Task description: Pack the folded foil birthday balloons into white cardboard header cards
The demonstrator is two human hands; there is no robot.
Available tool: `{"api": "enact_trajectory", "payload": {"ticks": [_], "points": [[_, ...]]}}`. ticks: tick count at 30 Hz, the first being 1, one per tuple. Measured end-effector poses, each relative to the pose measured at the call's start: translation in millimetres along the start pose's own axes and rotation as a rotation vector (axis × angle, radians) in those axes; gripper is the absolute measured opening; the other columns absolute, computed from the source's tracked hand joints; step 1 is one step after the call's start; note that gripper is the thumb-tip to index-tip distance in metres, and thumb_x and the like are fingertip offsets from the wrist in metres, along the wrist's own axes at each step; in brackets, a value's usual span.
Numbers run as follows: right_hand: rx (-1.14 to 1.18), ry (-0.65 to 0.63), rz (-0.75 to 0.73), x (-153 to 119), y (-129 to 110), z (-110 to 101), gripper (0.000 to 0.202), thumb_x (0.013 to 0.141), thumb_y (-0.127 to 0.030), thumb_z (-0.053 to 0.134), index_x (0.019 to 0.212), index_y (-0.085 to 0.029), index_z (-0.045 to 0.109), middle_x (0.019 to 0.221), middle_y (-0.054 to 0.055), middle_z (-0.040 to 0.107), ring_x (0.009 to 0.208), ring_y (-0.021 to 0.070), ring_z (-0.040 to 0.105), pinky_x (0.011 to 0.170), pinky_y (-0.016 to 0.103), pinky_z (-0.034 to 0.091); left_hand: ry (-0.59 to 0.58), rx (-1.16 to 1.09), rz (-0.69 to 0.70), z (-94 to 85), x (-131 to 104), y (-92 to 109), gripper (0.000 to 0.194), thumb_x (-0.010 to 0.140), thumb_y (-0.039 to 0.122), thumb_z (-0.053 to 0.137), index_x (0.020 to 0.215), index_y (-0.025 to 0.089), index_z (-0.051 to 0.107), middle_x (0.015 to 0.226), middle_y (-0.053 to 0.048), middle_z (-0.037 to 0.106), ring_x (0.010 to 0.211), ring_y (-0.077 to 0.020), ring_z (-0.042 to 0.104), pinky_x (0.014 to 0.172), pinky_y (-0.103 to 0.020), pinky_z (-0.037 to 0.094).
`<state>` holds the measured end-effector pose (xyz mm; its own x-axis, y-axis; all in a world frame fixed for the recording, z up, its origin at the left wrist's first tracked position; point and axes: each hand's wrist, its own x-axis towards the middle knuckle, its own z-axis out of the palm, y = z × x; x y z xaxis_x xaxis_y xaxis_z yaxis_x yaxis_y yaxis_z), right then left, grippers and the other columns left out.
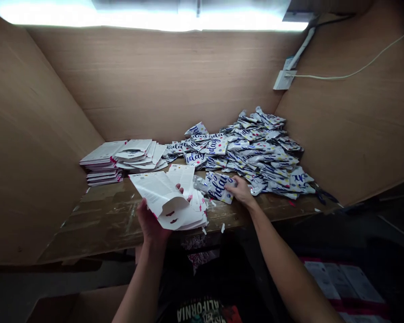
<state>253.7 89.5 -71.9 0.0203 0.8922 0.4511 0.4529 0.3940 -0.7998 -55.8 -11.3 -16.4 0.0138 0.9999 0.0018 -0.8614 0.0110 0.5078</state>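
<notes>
My left hand [153,222] is wrapped round a white printed paper envelope [158,190], whose near end gapes and shows two slots in its flap. Between the fingers and thumb of my right hand [241,190] is a folded foil balloon [218,186], printed with dots and blue lettering that reads "hday". It is just right of the envelope's gaping end and apart from it. More white envelopes [185,175] lie in a loose stack behind and beneath the held one. Behind my right hand rises a large heap of the same folded foil balloons [252,152].
Stacked white envelopes [103,157] stand at the back left, with looser ones [139,154] beside them. Dark-handled scissors [325,195] lie at the right. Cardboard walls [175,80] enclose the wooden table [111,220]. A bright lamp [155,20] hangs above. Small white scraps [222,228] lie near the front edge.
</notes>
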Motion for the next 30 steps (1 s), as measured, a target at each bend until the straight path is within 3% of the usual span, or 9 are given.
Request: {"api": "enact_trajectory", "payload": {"ticks": [3,7,10,13,17,22,24,26,30], "points": [[0.176,0.097,0.026,-19.8,-18.7,5.0,0.03,0.103,-0.05,0.05,0.093,-0.023,0.058,0.083,0.008,0.071,0.073,0.0218,0.071,0.068,0.038,0.056,0.027,-0.035,-0.02,-1.7,6.3,-4.6,0.079,0.088,0.063,0.065,0.155,0.022,0.053,0.134,-0.019,0.072,0.132,-0.0428,0.064,0.112,-0.07,0.047],[0.539,0.21,0.034,-52.0,-71.5,6.5,0.019,0.093,-0.037,0.069,0.087,-0.027,0.054,0.098,0.009,0.077,0.09,0.0288,0.076,0.077,0.046,0.061,0.071,-0.081,-0.065,0.9,13.3,-13.4,0.08,0.088,0.066,0.065,0.151,0.018,0.056,0.129,-0.019,0.074,0.127,-0.0427,0.067,0.11,-0.07,0.049],[0.447,-0.052,-0.134,-73.2,-117.4,5.7,0.019,0.092,-0.023,0.073,0.083,-0.027,0.055,0.115,0.009,0.08,0.103,0.0318,0.078,0.086,0.051,0.063,0.077,-0.088,-0.052,3.9,17.0,-16.9,0.079,0.088,0.066,0.066,0.15,0.016,0.057,0.128,-0.019,0.075,0.125,-0.0413,0.068,0.109,-0.068,0.05],[0.225,-0.404,-0.415,-81.7,-145.0,13.7,0.018,0.093,-0.01,0.065,0.1,-0.026,0.064,0.135,0.01,0.075,0.125,0.0304,0.072,0.103,0.05,0.06,0.069,-0.086,-0.032,7.7,17.7,-18.8,0.074,0.089,0.063,0.066,0.147,0.017,0.06,0.13,-0.018,0.074,0.124,-0.0391,0.069,0.11,-0.065,0.05],[-0.036,-0.392,-0.657,-73.9,-147.6,44.7,0.03,0.096,-0.004,0.055,0.12,-0.02,0.064,0.138,0.016,0.071,0.134,0.0294,0.065,0.11,0.048,0.057,0.07,-0.094,-0.055,13.6,14.2,-28.1,0.073,0.084,0.062,0.069,0.137,0.011,0.066,0.13,-0.021,0.074,0.123,-0.0416,0.069,0.11,-0.063,0.051],[-0.114,-0.382,-0.61,-70.7,-148.6,81.7,0.023,0.095,-0.004,0.051,0.102,-0.02,0.065,0.107,0.013,0.076,0.109,0.0288,0.073,0.095,0.046,0.062,0.081,-0.128,-0.08,12.0,14.4,-30.7,0.076,0.083,0.061,0.068,0.135,0.007,0.066,0.126,-0.021,0.075,0.123,-0.0426,0.069,0.109,-0.063,0.052],[-0.115,-0.446,-0.639,-76.5,-156.1,86.8,0.027,0.1,-0.015,0.056,0.125,-0.017,0.064,0.131,0.017,0.071,0.129,0.0322,0.065,0.11,0.053,0.055,0.1,-0.178,-0.073,7.8,16.9,-20.1,0.079,0.082,0.065,0.066,0.135,0.007,0.066,0.123,-0.021,0.077,0.12,-0.043,0.071,0.108,-0.065,0.052],[-0.181,-0.525,-0.668,-82.3,-163.9,87.9,0.05,0.103,-0.025,0.058,0.152,-0.015,0.05,0.157,0.02,0.054,0.15,0.0353,0.047,0.124,0.06,0.041,0.133,-0.234,-0.037,4.0,18.5,-7.7,0.079,0.082,0.067,0.065,0.136,0.009,0.066,0.121,-0.02,0.078,0.117,-0.0426,0.072,0.107,-0.067,0.052],[-0.266,-0.652,-0.607,-73.3,-171.0,93.1,0.063,0.108,-0.03,0.051,0.166,-0.014,0.033,0.166,0.02,0.043,0.157,0.036,0.037,0.125,0.061,0.039,0.2,-0.27,0.009,2.0,16.8,-1.5,0.07,0.083,0.06,0.067,0.135,0.013,0.067,0.116,-0.016,0.079,0.113,-0.04,0.074,0.107,-0.064,0.053]]}}
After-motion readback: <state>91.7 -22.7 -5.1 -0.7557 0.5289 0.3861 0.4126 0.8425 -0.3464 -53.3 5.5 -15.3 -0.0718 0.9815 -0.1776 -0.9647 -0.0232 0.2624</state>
